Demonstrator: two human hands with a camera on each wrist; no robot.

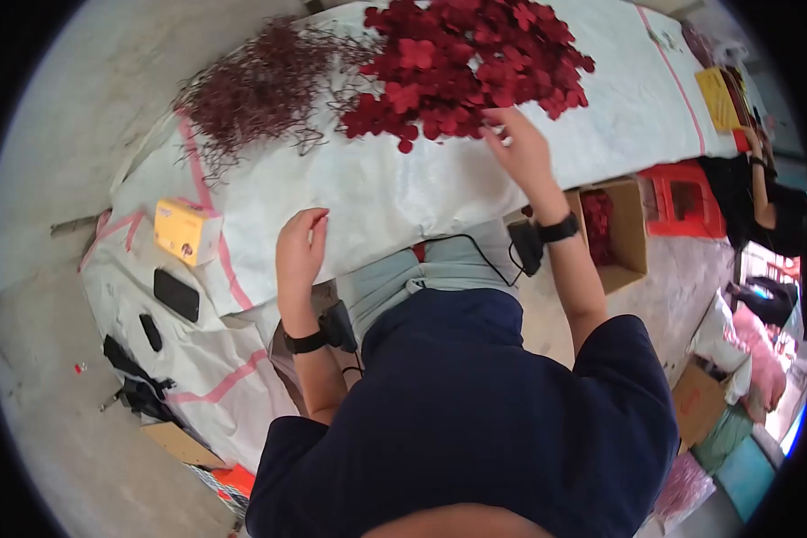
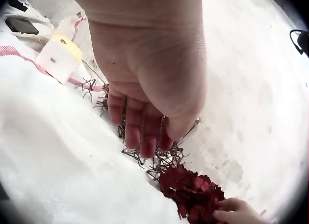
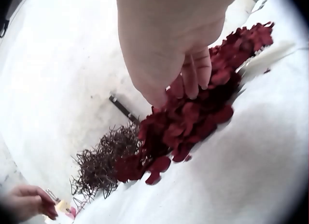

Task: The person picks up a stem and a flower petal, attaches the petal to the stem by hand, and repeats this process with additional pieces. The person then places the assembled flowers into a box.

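Observation:
A big heap of dark red fabric-like flower petals point(image 1: 462, 67) lies on the white sheet, beside a tangle of thin brownish-red wiry stems point(image 1: 264, 85). My right hand point(image 1: 520, 152) is at the near edge of the red heap, its fingertips right at the petals. In the right wrist view the fingers point(image 3: 190, 74) hang slightly bent over the heap, and no piece shows clearly between them and the thumb. Over the sheet nearer my body, my left hand point(image 1: 300, 251) is held with its fingers loosely bent and nothing in it.
On the left of the sheet stand a yellow-and-white box point(image 1: 186, 231) and a black phone point(image 1: 177, 295). A cardboard box point(image 1: 632, 229) with red pieces sits below the table's near edge, next to a red plastic crate point(image 1: 686, 199). Another person's arm point(image 1: 762, 188) reaches in at the far right.

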